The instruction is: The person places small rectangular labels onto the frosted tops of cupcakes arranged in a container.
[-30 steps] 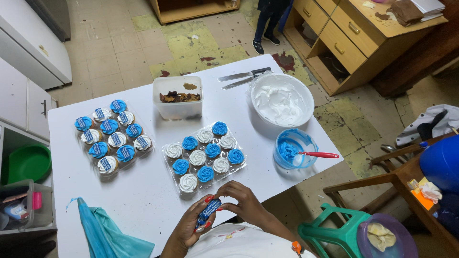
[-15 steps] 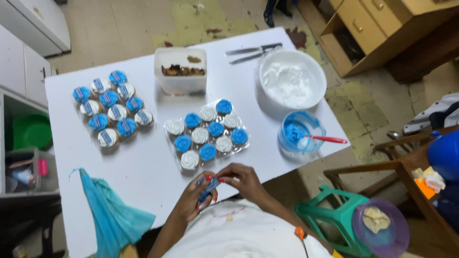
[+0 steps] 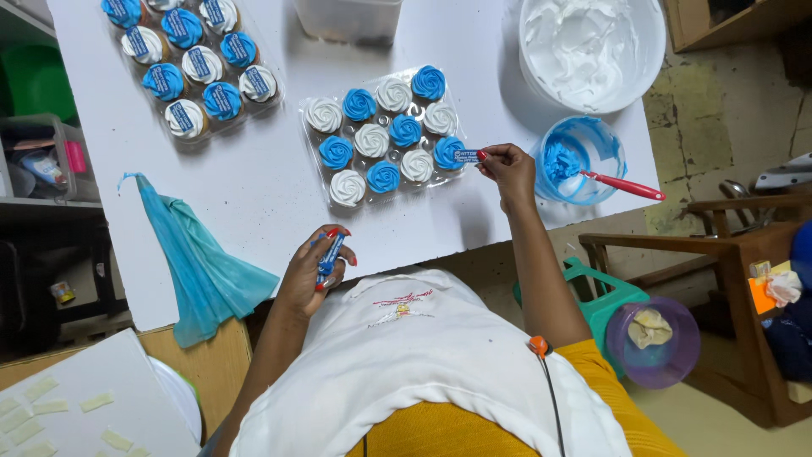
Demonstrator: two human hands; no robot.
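two hands: right hand (image 3: pixel 507 169) holds small tag (image 3: pixel 464 156) beside cupcake tray (image 3: pixel 315 173).

White apron over yellow top, red-painted nails

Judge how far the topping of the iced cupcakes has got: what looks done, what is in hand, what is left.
Done: the far clear tray of cupcakes all carry small blue-and-white tags. In hand: the right hand brings one tag to the near tray of blue and white cupcakes; the left hand holds a stack of tags. Left: the near tray's cupcakes, all bare.

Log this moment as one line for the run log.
left hand: holds small blue stack | right hand: pinches small blue tag beside cupcake tray | table
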